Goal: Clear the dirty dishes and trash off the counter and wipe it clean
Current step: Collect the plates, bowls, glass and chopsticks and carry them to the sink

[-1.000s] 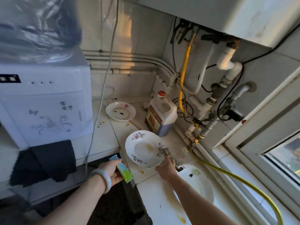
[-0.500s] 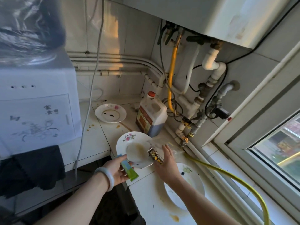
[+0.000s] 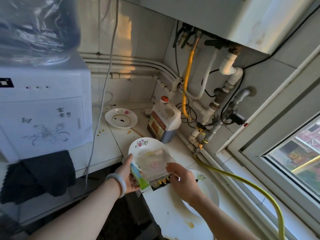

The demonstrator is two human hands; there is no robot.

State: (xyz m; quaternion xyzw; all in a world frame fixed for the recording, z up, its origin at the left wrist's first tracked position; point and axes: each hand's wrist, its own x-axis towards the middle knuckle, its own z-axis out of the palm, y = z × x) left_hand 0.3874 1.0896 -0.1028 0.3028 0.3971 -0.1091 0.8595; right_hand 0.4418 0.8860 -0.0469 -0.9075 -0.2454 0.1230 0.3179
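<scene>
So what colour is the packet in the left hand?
Green, shading to light blue at its far end: the packet in the left hand, head view.

White tiled worktop, corner section. Far plate with dark residue lies at the rear. Jug stands upright just right of it. Floral plate lies near the front edge, beside the jug. Near plate lies close to the hose. Orange stains mark the surface.

A pale jade bangle circles the bare left wrist.
</scene>
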